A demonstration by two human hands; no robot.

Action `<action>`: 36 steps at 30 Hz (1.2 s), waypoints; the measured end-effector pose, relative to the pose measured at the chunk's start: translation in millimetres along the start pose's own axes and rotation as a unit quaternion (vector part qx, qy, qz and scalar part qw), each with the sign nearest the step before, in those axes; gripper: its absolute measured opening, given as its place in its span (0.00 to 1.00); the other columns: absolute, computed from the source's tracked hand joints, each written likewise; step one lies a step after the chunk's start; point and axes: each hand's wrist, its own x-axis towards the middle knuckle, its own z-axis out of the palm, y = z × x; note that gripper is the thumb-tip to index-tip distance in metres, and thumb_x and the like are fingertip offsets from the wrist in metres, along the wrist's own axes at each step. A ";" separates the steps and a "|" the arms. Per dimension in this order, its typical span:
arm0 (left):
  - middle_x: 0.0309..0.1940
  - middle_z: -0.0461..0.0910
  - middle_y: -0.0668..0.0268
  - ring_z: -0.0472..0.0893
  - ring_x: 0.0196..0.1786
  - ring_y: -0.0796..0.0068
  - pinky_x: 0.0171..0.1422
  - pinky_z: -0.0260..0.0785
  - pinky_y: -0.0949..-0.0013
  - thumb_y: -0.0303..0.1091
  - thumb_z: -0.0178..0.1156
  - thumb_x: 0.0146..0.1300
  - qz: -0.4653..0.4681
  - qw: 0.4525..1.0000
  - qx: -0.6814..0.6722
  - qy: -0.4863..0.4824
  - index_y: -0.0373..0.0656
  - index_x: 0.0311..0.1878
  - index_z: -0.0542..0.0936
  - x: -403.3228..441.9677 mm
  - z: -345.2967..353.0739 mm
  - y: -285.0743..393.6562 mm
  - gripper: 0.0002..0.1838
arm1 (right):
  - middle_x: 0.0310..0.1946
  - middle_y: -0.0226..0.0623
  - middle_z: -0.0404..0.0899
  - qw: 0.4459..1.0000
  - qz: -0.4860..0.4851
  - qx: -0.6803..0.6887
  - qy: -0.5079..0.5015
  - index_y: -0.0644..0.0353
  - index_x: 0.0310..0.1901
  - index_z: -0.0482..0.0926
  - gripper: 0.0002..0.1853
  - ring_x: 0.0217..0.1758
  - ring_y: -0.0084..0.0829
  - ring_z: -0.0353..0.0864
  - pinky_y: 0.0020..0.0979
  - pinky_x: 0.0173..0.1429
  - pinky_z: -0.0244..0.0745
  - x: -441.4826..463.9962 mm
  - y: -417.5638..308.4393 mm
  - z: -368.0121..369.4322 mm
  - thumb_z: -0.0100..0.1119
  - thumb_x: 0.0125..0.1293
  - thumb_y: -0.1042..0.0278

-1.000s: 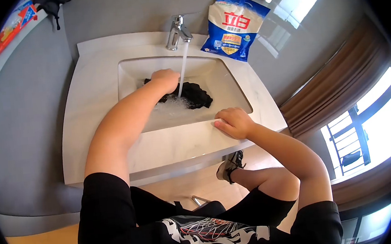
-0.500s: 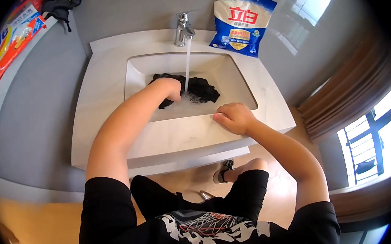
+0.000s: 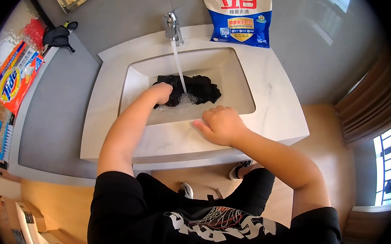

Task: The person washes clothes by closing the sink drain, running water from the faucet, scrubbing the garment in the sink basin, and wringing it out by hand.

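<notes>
My black shirt (image 3: pixel 222 230) is closest, with both arms reaching out from its short sleeves. My right elbow juts out to the side, and the forearm angles back inward to my right hand (image 3: pixel 222 125), which rests palm down on the front edge of the counter (image 3: pixel 276 102). Its thumb points left, apart from the bent fingers; their tips are hidden, so I cannot tell how far they close or whether they grip the edge.

My left arm stretches forward over the front rim, slanting inward, into the sink (image 3: pixel 234 73). There my left hand (image 3: pixel 163 92) is back up, fingers curled down at the left part of the black cloth (image 3: pixel 204 88). I cannot tell whether they pinch it or only press on it. The cloth lies bunched and wet in the middle of the basin, and water (image 3: pixel 178 66) runs onto it beside my hand.

Behind the sink stands the tap (image 3: pixel 173 27), with a blue and white bag (image 3: pixel 241 15) upright to its right.
</notes>
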 end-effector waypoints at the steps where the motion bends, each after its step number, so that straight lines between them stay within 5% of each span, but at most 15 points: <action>1: 0.45 0.83 0.49 0.82 0.47 0.48 0.50 0.76 0.54 0.22 0.57 0.54 -0.011 1.000 -0.020 0.008 0.40 0.39 0.83 -2.5 -0.9 0.9 0.10 | 0.28 0.47 0.80 1.000 -0.006 0.008 0.007 0.62 0.27 0.77 0.24 0.36 0.51 0.79 0.50 0.42 0.72 -0.7 1.2 1.6 0.52 0.69 0.48; 4: 0.38 0.85 0.51 0.83 0.43 0.51 0.45 0.75 0.55 0.26 0.61 0.54 -0.045 0.994 -0.094 0.035 0.38 0.33 0.82 -4.0 -0.1 -4.1 0.04 | 0.29 0.46 0.81 1.000 -0.002 0.012 -0.020 0.62 0.28 0.77 0.23 0.38 0.51 0.79 0.49 0.43 0.73 2.0 2.7 0.8 0.54 0.68 0.47; 9: 0.35 0.86 0.56 0.83 0.41 0.57 0.45 0.75 0.59 0.43 0.75 0.50 -0.004 0.982 -0.187 0.013 0.38 0.32 0.84 -16.7 0.3 -12.1 0.17 | 0.32 0.46 0.82 0.995 0.041 0.029 -0.091 0.63 0.35 0.81 0.23 0.43 0.50 0.80 0.46 0.48 0.75 10.3 -2.1 -10.0 0.58 0.66 0.46; 10: 0.45 0.85 0.59 0.83 0.47 0.61 0.50 0.75 0.60 0.52 0.74 0.52 -0.032 0.983 -0.165 -0.068 0.43 0.49 0.83 -17.3 -7.7 -10.3 0.26 | 0.35 0.47 0.82 0.990 0.055 0.039 -0.122 0.63 0.39 0.81 0.23 0.45 0.50 0.80 0.46 0.50 0.75 14.2 -3.7 -12.9 0.59 0.66 0.46; 11: 0.44 0.85 0.59 0.83 0.47 0.62 0.50 0.75 0.60 0.53 0.73 0.53 -0.026 0.983 -0.165 -0.072 0.43 0.47 0.83 -13.4 -7.5 -10.2 0.26 | 0.38 0.48 0.83 0.984 0.072 0.051 -0.153 0.64 0.42 0.82 0.23 0.47 0.50 0.80 0.45 0.53 0.75 18.1 -5.4 -14.6 0.60 0.66 0.46; 14: 0.39 0.87 0.60 0.84 0.44 0.63 0.50 0.75 0.60 0.56 0.69 0.56 0.002 0.985 -0.165 -0.053 0.41 0.41 0.85 0.2 5.8 -20.1 0.25 | 0.50 0.49 0.79 1.000 0.000 0.007 0.007 0.62 0.52 0.79 0.27 0.54 0.50 0.79 0.47 0.58 0.74 62.5 14.7 -14.1 0.58 0.67 0.44; 16: 0.43 0.86 0.57 0.83 0.47 0.60 0.51 0.75 0.59 0.55 0.69 0.56 0.022 0.982 -0.179 -0.054 0.41 0.46 0.84 1.8 3.0 -20.7 0.26 | 0.64 0.52 0.72 0.983 -0.038 -0.107 0.147 0.64 0.63 0.71 0.33 0.64 0.55 0.72 0.46 0.67 0.69 116.6 28.5 -32.0 0.62 0.65 0.47; 18: 0.46 0.85 0.55 0.82 0.51 0.58 0.53 0.74 0.59 0.55 0.69 0.56 0.018 0.978 -0.202 -0.043 0.40 0.50 0.83 -0.3 5.2 -19.5 0.29 | 0.70 0.50 0.65 0.962 -0.029 -0.149 0.228 0.62 0.67 0.68 0.36 0.62 0.57 0.73 0.49 0.64 0.72 186.4 41.2 -48.8 0.60 0.66 0.44; 21: 0.50 0.83 0.53 0.81 0.54 0.57 0.56 0.73 0.58 0.55 0.70 0.55 0.004 0.975 -0.221 -0.035 0.39 0.55 0.80 -2.4 2.9 -23.1 0.33 | 0.76 0.49 0.55 0.958 -0.020 -0.144 0.249 0.57 0.72 0.62 0.39 0.63 0.60 0.74 0.50 0.66 0.71 263.3 49.5 -65.5 0.56 0.67 0.41; 26: 0.53 0.82 0.51 0.80 0.57 0.56 0.59 0.72 0.58 0.56 0.72 0.53 -0.016 0.967 -0.255 -0.018 0.38 0.58 0.78 -4.0 0.2 -35.4 0.36 | 0.68 0.46 0.70 0.964 0.097 -0.214 0.126 0.57 0.66 0.71 0.36 0.61 0.51 0.79 0.48 0.63 0.73 297.1 45.0 -73.9 0.50 0.68 0.35; 29: 0.55 0.81 0.49 0.79 0.59 0.54 0.61 0.72 0.58 0.54 0.74 0.51 -0.042 0.966 -0.256 0.002 0.37 0.59 0.77 -4.3 -0.9 -35.1 0.38 | 0.62 0.45 0.76 0.958 0.093 -0.232 0.137 0.57 0.62 0.75 0.36 0.61 0.50 0.79 0.48 0.61 0.74 286.6 57.9 -59.6 0.49 0.67 0.33; 34: 0.61 0.75 0.46 0.76 0.62 0.50 0.65 0.70 0.56 0.55 0.74 0.50 -0.088 0.968 -0.236 0.024 0.39 0.64 0.73 -5.9 -9.0 -26.5 0.42 | 0.56 0.49 0.77 0.941 -0.013 -0.045 0.336 0.62 0.57 0.76 0.29 0.53 0.50 0.81 0.48 0.55 0.76 218.8 65.7 -25.1 0.64 0.63 0.47; 36: 0.67 0.68 0.47 0.69 0.69 0.48 0.70 0.67 0.53 0.56 0.75 0.47 -0.152 0.967 -0.198 0.041 0.44 0.68 0.71 -6.9 -13.2 -19.0 0.46 | 0.56 0.47 0.76 0.961 -0.029 -0.022 0.274 0.60 0.56 0.75 0.27 0.55 0.50 0.80 0.48 0.56 0.75 191.9 71.7 -6.9 0.65 0.63 0.49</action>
